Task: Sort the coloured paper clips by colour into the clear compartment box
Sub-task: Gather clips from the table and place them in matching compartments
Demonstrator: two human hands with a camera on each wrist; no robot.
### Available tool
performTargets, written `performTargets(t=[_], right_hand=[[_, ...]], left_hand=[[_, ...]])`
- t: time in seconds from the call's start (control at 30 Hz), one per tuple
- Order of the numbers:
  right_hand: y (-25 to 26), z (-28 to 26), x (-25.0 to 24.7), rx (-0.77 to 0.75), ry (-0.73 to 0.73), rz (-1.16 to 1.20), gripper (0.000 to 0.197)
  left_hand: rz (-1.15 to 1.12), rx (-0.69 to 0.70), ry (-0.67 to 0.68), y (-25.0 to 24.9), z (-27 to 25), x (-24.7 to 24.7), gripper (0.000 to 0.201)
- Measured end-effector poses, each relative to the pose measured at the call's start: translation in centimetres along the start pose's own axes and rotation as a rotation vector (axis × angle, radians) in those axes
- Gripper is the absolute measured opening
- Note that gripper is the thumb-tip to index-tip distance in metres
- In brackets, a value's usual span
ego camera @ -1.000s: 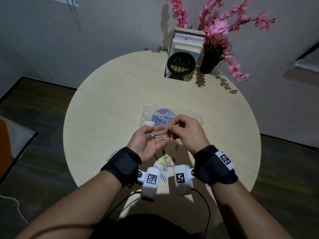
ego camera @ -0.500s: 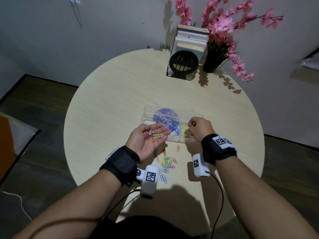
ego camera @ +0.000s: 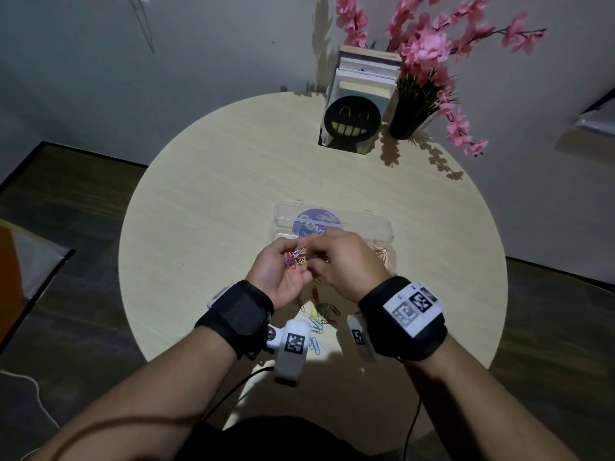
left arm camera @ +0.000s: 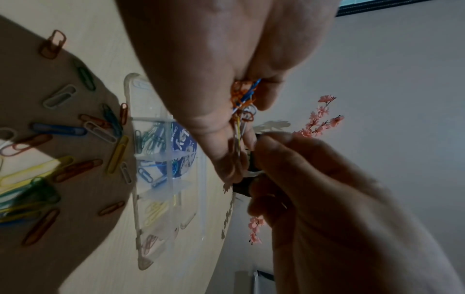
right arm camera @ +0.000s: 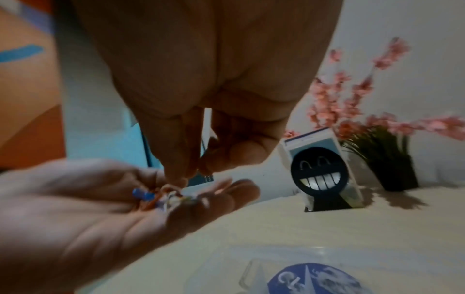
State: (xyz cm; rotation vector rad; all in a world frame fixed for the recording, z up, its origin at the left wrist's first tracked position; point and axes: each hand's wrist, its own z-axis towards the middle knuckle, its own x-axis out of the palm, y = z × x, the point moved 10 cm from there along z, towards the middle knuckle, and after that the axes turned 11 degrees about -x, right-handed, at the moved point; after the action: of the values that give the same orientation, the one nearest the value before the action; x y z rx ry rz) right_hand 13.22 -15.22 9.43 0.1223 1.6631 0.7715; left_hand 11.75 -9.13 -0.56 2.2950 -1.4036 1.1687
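The head view shows the whole round table (ego camera: 206, 207), but there the right hand (ego camera: 346, 264) hides most of the clear box (ego camera: 379, 227). The left wrist view shows the box plainly (left arm camera: 141, 228): four compartments with clips, green, blue, yellow and a reddish colour, in a row. The right wrist view alone shows the fingertips (right arm camera: 176, 175) of the right hand, thumb and forefinger pressed together just above the bunch of clips (right arm camera: 163, 199); whether they pinch a clip I cannot tell, the picture is blurred.

The left hand (ego camera: 283, 271) is held palm up above the table, at 6 o'clock from the box, fingers loosely cupped around the bunch, which lies on the palm. The right hand comes from 3 o'clock, knuckles up, fingers curled toward the left palm.

The loose clips (ego camera: 319, 314) lie on the table below the two hands, at 6 o'clock from the box; more than ten, an exact count is not possible. At 12 o'clock stand one bookend with a smiling face (ego camera: 352, 123), some books (ego camera: 366, 74) and one vase of pink flowers (ego camera: 407, 119).
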Motion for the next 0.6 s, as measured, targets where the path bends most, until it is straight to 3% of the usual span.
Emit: performTargets(t=[0.1, 0.23, 0.33, 0.43, 0.6], right_hand=[[-0.1, -0.1, 1.4, 0.061, 0.089, -0.134, 0.026], [0.1, -0.1, 1.8, 0.039, 0.057, -0.059, 0.028], [-0.3, -0.3, 1.3, 0.065, -0.007, 0.012, 0.017], [-1.4, -0.9, -0.2, 0.129, -0.145, 0.265, 0.013], [-7.8, -2.1, -2.9, 0.364, -0.352, 0.418, 0.012]], left_hand=[[0.016, 0.001, 0.008, 0.2, -0.2, 0.2, 0.039], [0.025, 0.003, 0.025, 0.3, -0.5, 0.3, 0.032], [0.006, 0.004, 0.045, 0.4, -0.6, 0.4, 0.031], [0.0, -0.001, 0.045, 0.3, -0.7, 0.4, 0.035], [0.002, -0.002, 0.008, -0.1, -0.7, -0.4, 0.038]])
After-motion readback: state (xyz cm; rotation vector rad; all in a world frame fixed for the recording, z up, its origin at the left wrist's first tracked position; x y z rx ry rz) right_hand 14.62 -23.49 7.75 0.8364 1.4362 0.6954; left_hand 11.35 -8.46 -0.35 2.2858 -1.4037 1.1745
